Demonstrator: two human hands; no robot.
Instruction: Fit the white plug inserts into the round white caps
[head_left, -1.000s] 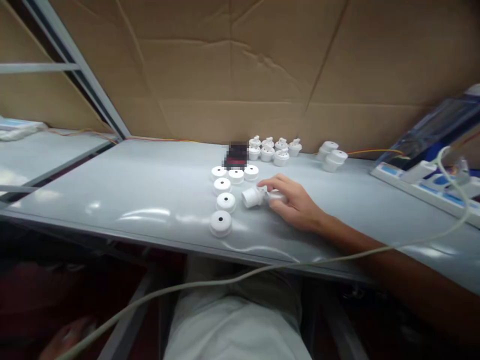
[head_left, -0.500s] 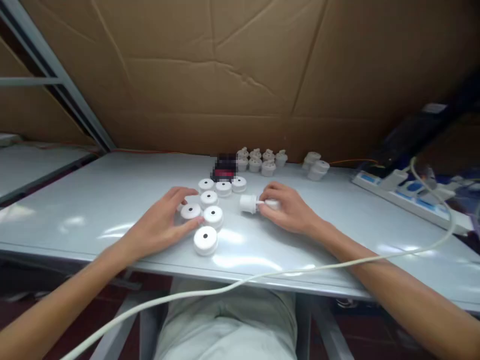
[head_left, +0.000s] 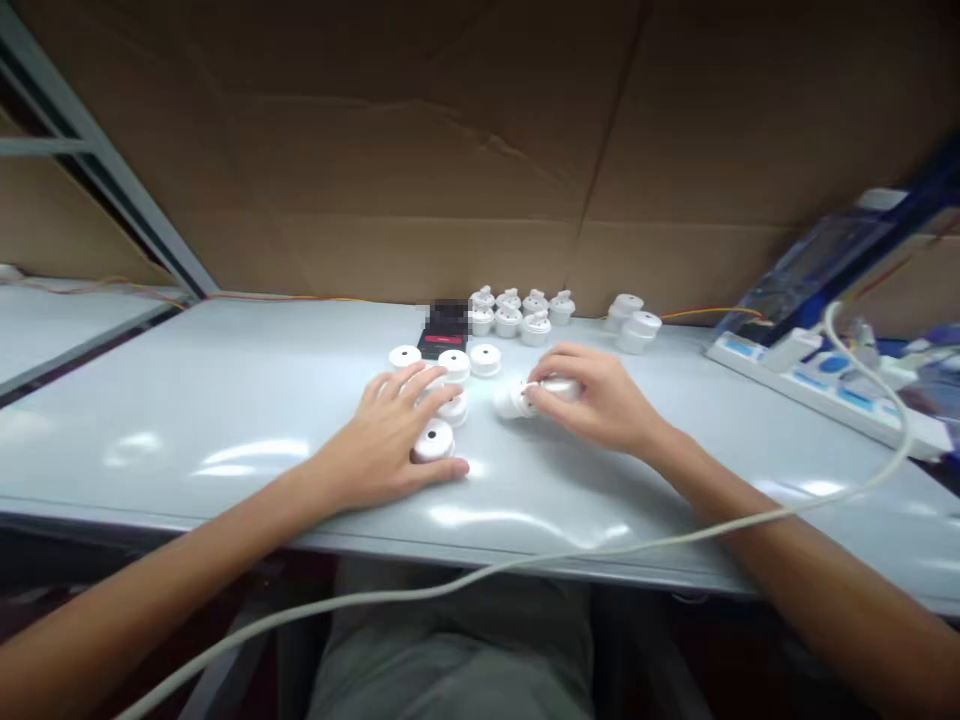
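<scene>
1. The left hand comes in low from the left side, palm down, with its fingers spread wide and its thumb pointing right. It is not gripping anything. I cannot tell if its fingertips touch the caps.
2. The right hand comes in from the right side, bent at the knuckles, with its thumb and fingers pinching a white plug.
3. The white plug pokes out to the left of those fingertips, just above the table. A white round part shows under the bent fingers; I cannot tell if the two are joined.
4. Five white caps show well, near or under the left fingers. Another is mostly hidden there.
5. At the back are seven white pots with knobs, two white pots without knobs and one black box.
</scene>
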